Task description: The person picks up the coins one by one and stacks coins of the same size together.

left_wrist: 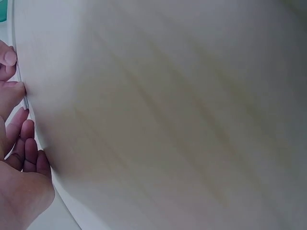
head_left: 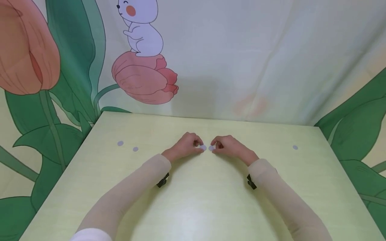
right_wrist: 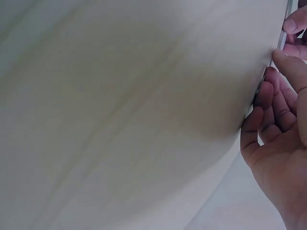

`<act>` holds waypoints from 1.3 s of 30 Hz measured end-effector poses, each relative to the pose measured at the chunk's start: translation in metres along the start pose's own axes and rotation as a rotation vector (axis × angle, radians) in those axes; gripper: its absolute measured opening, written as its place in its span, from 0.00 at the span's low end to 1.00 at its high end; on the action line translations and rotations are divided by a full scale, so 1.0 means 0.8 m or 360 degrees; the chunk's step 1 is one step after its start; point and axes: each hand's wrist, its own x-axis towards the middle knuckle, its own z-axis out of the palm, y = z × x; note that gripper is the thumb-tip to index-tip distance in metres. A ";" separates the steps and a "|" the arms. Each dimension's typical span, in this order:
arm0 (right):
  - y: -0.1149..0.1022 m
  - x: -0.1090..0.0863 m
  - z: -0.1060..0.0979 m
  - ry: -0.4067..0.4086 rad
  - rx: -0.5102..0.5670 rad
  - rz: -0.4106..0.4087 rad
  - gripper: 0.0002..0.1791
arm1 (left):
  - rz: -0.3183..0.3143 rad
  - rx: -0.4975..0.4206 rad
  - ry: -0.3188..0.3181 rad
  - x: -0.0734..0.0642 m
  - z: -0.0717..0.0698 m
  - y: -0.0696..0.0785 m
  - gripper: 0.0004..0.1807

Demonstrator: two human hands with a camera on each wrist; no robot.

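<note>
I have the left hand (head_left: 188,145) in a narrow pinch on the left disc (head_left: 203,147), thumb against fingertip, and the right hand (head_left: 229,146) pinching the right disc (head_left: 211,148) likewise; the two sit side by side above or on the table (head_left: 193,194), a small gap between them. To do this well, I'd hold both pinches light and at the outer rims, discs level, so neither tips or slips. Two loose discs, the outer one (head_left: 120,143) and the inner one (head_left: 135,149), lie off to the left, and a lone disc (head_left: 295,147) to the right. Fingers cover parts of the held rims; whether these touch the table I cannot tell. Both wrist views crop the hands at the edge
</note>
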 end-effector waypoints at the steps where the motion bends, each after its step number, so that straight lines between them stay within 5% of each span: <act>1: 0.002 0.000 0.001 0.0005 0.0005 -0.0004 0.15 | 0.0001 0.0004 0.0001 0.000 0.001 0.000 0.09; 18: 0.007 0.008 0.005 0.0086 -0.0085 -0.0146 0.09 | 0.0045 -0.0002 0.0034 -0.001 0.000 -0.002 0.11; 28: 0.008 0.009 0.006 0.0053 -0.0102 -0.0112 0.08 | 0.0029 0.0019 -0.0001 -0.002 -0.001 0.001 0.11; 39: 0.000 0.005 0.002 0.0036 -0.0100 -0.0045 0.09 | -0.0026 -0.0021 0.0037 -0.025 -0.041 0.002 0.18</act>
